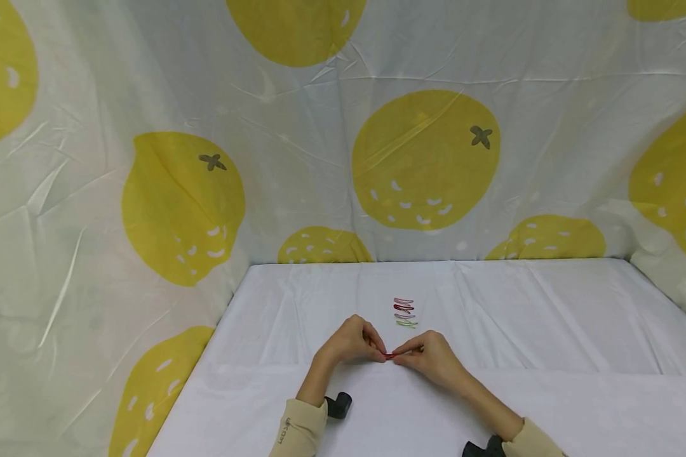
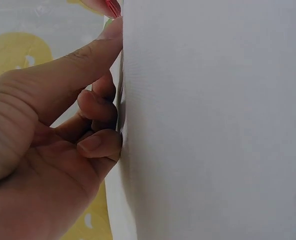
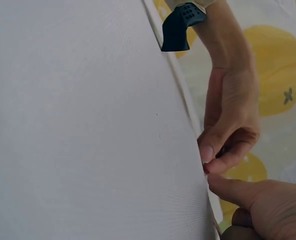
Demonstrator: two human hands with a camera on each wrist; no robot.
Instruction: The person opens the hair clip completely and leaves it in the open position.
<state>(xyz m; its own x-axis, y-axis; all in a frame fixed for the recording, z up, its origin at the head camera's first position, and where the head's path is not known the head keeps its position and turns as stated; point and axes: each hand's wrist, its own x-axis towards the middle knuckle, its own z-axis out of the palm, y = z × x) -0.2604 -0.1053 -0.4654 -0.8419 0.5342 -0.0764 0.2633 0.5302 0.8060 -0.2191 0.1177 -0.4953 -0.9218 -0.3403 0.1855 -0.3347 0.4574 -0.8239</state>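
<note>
Over the white table, a slim red hair clip (image 1: pixel 390 356) spans the small gap between both hands. My left hand (image 1: pixel 353 341) pinches its left end between thumb and fingers. At its right end, my right hand (image 1: pixel 432 359) pinches it the same way. The left wrist view catches only a bit of the red clip (image 2: pixel 113 8) at the top edge, past the thumb. In the right wrist view the fingertips mostly hide it. Beyond the hands, several clips lie in a short column: a pink one (image 1: pixel 403 301), a red one (image 1: pixel 403 308), another pink one and a green one (image 1: pixel 406 324).
White cloth covers the table (image 1: pixel 537 317), with folds and a seam running across it. A curtain (image 1: pixel 297 158) printed with yellow fruit hangs behind and along the left side. Black wrist mounts (image 1: pixel 338 405) sit at both sleeves, close above the cloth.
</note>
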